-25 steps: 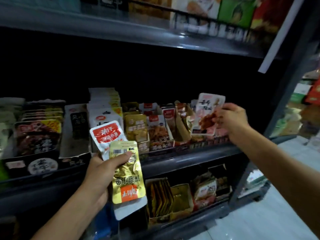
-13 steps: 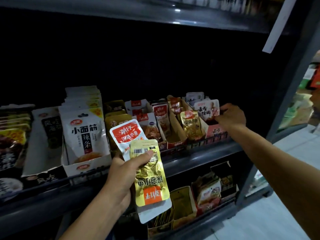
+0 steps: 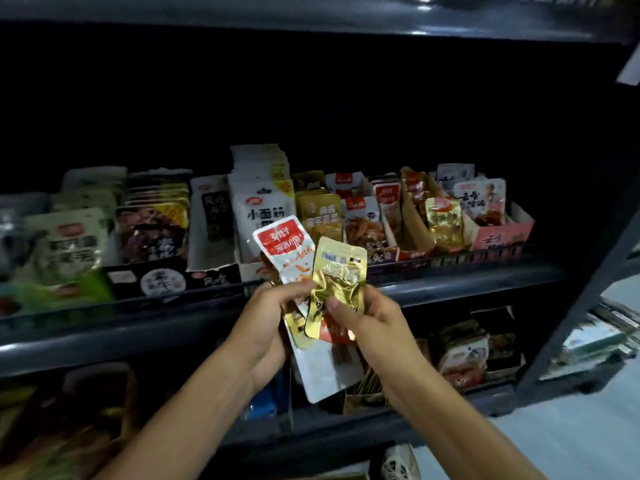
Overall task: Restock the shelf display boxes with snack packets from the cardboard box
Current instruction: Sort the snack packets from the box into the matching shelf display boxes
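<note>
Got my left hand (image 3: 266,317) curled round a fanned bunch of packets, the red-and-white foil snack packet (image 3: 284,247) on top, while my right hand (image 3: 367,317) pinches the crinkly gold foil snack packet (image 3: 337,275) by its lower half, thumb across the front. Both are held up just in front of the dark metal shelf (image 3: 450,289), below the row of cardboard display boxes (image 3: 498,233) of snacks.

Both hands (image 3: 273,317) (image 3: 367,317) hold gold packet (image 3: 337,271) before shelf (image 3: 450,289).
</note>
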Demonstrator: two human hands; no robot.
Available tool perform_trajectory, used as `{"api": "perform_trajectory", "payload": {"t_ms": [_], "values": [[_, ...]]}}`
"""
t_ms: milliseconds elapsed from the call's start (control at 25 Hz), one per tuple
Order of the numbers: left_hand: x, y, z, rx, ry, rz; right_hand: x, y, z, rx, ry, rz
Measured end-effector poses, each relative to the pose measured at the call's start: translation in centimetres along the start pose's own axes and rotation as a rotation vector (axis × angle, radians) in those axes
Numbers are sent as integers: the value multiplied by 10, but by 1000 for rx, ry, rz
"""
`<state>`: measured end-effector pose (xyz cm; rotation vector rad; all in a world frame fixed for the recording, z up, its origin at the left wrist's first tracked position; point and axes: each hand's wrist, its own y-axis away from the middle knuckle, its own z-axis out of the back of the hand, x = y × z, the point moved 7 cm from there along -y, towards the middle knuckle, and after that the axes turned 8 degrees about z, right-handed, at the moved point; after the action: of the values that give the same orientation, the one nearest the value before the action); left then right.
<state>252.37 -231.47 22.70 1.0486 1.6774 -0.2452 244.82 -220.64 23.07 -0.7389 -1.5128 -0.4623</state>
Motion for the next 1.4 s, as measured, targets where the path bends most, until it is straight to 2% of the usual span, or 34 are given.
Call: {"api": "perform_trajectory", "payload": {"t_ms": [160,240,360,480,520,600,720,880,920,1000,1080,1120,1200,1240,1320,1400], "values": [[11,16,64,-127,7,11,2,10,-28,61,272,203],[14,19,80,-136,24,41,10,7,-28,52,313,318],[12,21,81,-27,59,114,21,-1,-25,111,329,448],[10,22,64,85,35,180,15,-6,-32,230,542,525],[9,21,61,83,12,171,14,-7,-33,236,540,548],[7,15,58,35,-32,102,7,-10,-27,229,348,425],[5,12,47,15,-63,31,-2,-11,-3,60,41,117],[7,11,11,136,-79,0,20,-10,23,20,81,52],[5,9,3,160,-68,0,31,-16,37,-22,68,51],[-2,2,-10,190,-66,-13,54,-39,84,-229,71,123],[-7,-7,-19,192,-102,-31,79,-68,146,-494,103,294],[-8,-12,-22,182,-116,-32,90,-82,171,-577,126,385],[-5,-20,-26,170,-141,-12,94,-112,207,-615,280,482],[-1,-23,-27,170,-156,5,87,-127,220,-606,394,467],[4,-27,-28,172,-176,28,67,-152,235,-531,683,346],[8,-30,-27,176,-185,49,53,-162,232,-441,1071,245]]}}
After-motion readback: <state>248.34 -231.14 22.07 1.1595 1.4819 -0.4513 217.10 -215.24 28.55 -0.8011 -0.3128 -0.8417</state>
